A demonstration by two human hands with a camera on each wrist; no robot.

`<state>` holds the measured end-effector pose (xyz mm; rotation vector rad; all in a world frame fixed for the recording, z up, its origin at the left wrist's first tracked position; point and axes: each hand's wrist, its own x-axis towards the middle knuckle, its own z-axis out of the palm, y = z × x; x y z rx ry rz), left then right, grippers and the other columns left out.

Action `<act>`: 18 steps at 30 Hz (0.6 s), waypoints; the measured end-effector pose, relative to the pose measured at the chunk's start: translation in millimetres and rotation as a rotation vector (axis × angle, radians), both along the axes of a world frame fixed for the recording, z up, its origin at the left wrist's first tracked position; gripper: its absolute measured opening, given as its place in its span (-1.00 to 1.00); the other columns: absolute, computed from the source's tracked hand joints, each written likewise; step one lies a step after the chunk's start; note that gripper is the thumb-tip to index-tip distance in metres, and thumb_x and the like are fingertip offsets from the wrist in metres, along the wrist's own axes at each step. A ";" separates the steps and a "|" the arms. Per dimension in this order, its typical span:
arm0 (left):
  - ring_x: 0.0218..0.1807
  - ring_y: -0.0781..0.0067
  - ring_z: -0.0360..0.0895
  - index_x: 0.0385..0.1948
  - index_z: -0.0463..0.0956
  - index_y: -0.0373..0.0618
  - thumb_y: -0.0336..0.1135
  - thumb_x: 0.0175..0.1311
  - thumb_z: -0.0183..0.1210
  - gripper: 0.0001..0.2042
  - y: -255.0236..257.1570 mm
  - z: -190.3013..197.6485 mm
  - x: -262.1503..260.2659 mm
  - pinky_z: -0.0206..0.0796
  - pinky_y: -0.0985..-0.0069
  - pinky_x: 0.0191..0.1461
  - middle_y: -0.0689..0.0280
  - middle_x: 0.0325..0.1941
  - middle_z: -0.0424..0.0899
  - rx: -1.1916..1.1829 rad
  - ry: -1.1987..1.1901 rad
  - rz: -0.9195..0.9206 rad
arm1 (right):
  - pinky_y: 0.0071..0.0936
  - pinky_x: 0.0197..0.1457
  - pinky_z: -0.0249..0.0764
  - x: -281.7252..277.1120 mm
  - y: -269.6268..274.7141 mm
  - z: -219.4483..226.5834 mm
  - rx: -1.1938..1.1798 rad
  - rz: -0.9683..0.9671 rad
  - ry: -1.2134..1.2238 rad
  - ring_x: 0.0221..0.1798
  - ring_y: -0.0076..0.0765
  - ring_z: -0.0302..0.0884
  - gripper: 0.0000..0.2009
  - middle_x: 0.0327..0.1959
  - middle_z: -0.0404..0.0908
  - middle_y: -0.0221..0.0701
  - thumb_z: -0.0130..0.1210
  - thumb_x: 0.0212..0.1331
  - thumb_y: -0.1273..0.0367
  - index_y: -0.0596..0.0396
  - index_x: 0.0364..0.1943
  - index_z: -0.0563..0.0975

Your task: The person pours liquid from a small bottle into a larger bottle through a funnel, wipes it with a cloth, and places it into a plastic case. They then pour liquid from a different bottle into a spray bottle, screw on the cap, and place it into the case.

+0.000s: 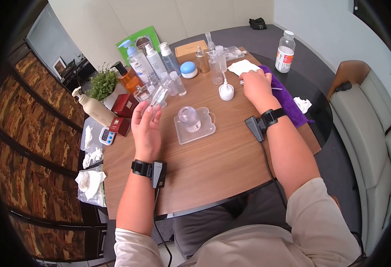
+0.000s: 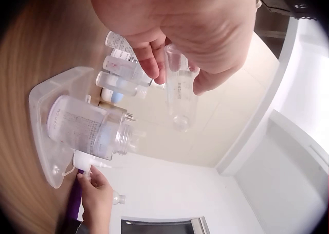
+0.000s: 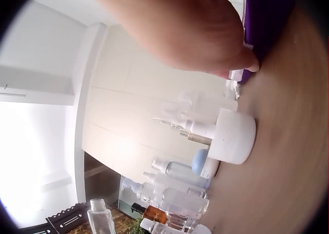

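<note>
My left hand (image 1: 146, 127) holds a clear, empty-looking plastic bottle (image 2: 181, 97) with its fingers and thumb, raised above the left side of the table. An open wide-necked clear jar (image 1: 189, 119) stands upright on a shallow translucent plastic tray (image 1: 184, 139), between the two hands. My right hand (image 1: 257, 89) is at the right by the purple cloth (image 1: 288, 101), its fingertips on a small clear plastic piece (image 3: 235, 74) mostly hidden under the hand. A white pump top (image 1: 226, 91) with a thin upright tube stands just left of that hand.
Several pump bottles (image 1: 140, 64), a blue-lidded jar (image 1: 188, 70) and a gold bottle (image 1: 202, 61) line the table's back. Dark red boxes (image 1: 125, 105) and a beige pump bottle (image 1: 96, 109) stand at the left. A labelled bottle (image 1: 285, 52) stands at the back right; crumpled tissues (image 1: 302, 105) lie right.
</note>
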<state>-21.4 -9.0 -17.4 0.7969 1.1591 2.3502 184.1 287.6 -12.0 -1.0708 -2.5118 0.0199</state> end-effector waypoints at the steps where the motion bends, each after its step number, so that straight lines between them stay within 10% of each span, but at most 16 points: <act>1: 0.23 0.28 0.63 0.22 0.43 -0.15 -0.39 0.48 0.28 -0.64 0.4 0.7 0.7 0.47 0.37 0.32 0.18 0.22 0.63 0.001 -0.020 -0.007 | -0.10 0.22 0.24 1.5 -0.6 3.3 0.042 0.018 0.021 0.17 -0.14 0.52 -0.81 -0.07 0.79 -0.42 0.19 0.28 0.40 -0.08 -0.10 0.77; 9: 0.24 0.33 0.62 0.20 0.46 -0.13 -0.47 0.43 0.31 -0.64 3.4 0.3 0.6 0.43 0.41 0.32 0.29 0.20 0.59 -0.014 -0.006 -0.011 | -0.22 0.34 0.24 10.6 -51.6 68.7 0.514 0.300 0.782 0.16 -0.22 0.52 -0.78 -0.01 0.79 -0.54 0.40 0.11 0.45 -0.07 -0.14 0.70; 12: 0.24 0.34 0.62 0.20 0.46 -0.12 -0.48 0.42 0.30 -0.64 3.9 1.5 3.0 0.43 0.41 0.32 0.29 0.22 0.59 -0.024 0.002 -0.007 | -0.32 0.32 0.40 8.0 -65.5 72.3 0.212 0.516 1.102 0.16 -0.33 0.59 -0.77 0.09 0.79 -0.43 0.39 0.20 0.51 0.02 -0.09 0.64; 14: 0.26 0.33 0.61 0.20 0.46 -0.12 -0.50 0.42 0.30 -0.63 3.7 1.5 3.0 0.43 0.41 0.32 0.27 0.24 0.60 -0.013 -0.009 -0.019 | -0.43 0.27 0.54 1.8 -74.7 72.6 -0.654 0.821 1.476 0.14 -0.43 0.64 -0.77 0.15 0.76 -0.24 0.31 0.33 0.56 0.11 0.00 0.56; 18: 0.22 0.40 0.59 0.21 0.45 -0.16 -0.50 0.38 0.34 -0.60 4.3 5.3 7.3 0.41 0.42 0.30 0.26 0.22 0.58 0.003 -0.006 -0.031 | -0.49 0.26 0.60 -4.5 -74.8 66.8 -0.851 0.863 1.522 0.13 -0.46 0.67 -0.76 0.15 0.74 -0.11 0.27 0.38 0.57 0.15 0.04 0.51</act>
